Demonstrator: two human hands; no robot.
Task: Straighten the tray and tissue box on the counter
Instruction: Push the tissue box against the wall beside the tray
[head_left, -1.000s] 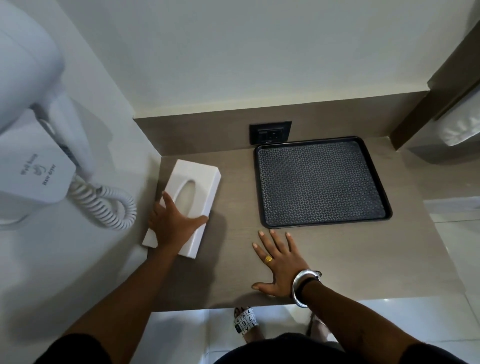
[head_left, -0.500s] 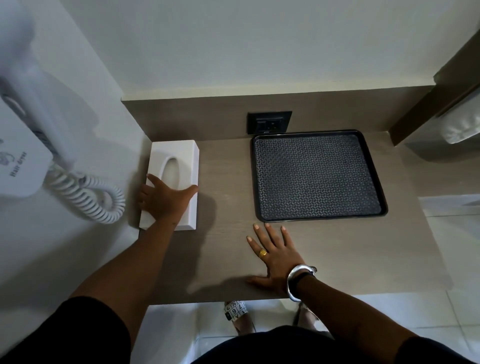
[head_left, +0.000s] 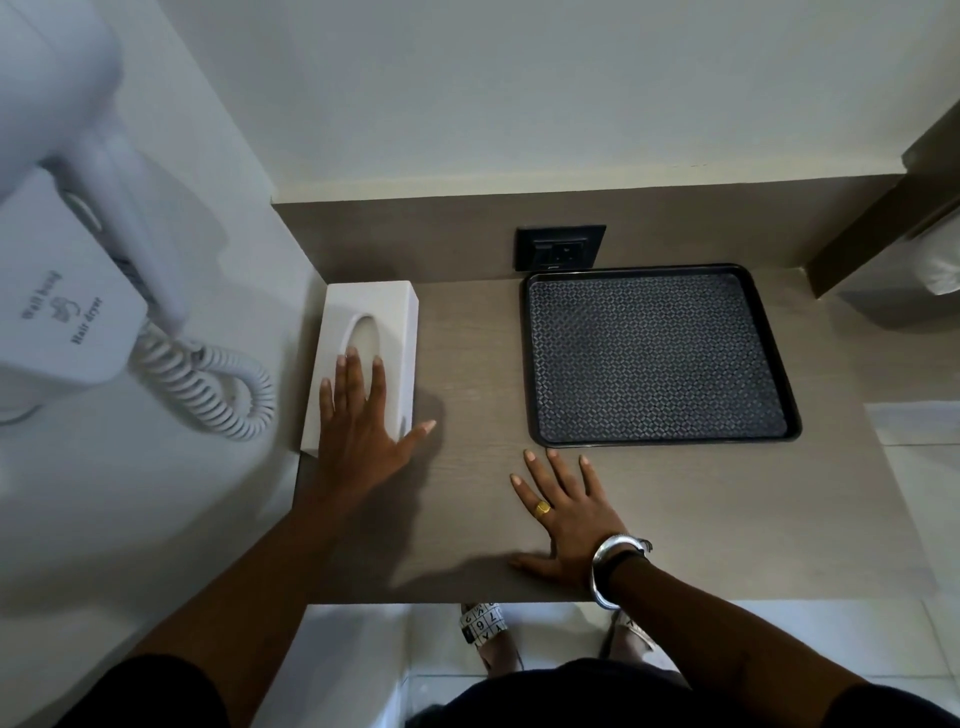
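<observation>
Tissue box (head_left: 371, 332) tucked into back-left corner of worktop (head_left: 675, 519), long side along left wall, short end against backsplash; reads square to both edges, presumably so walls act as stops. Left hand (head_left: 358, 421) flat on box's near end, fingers spread, thumb out over worktop — open palm pressing, no grip closed on anything; looks like a push-and-seat contact, not a lift. Tray (head_left: 660, 356) at back edge, right of centre, just below wall socket (head_left: 560, 247), well apart from box; edges look parallel to worktop edges. Right hand (head_left: 571, 512) flat and open on worktop near front edge, fingertips just short of tray's near rim, likely bracing. Both items appear straight; task near done.
</observation>
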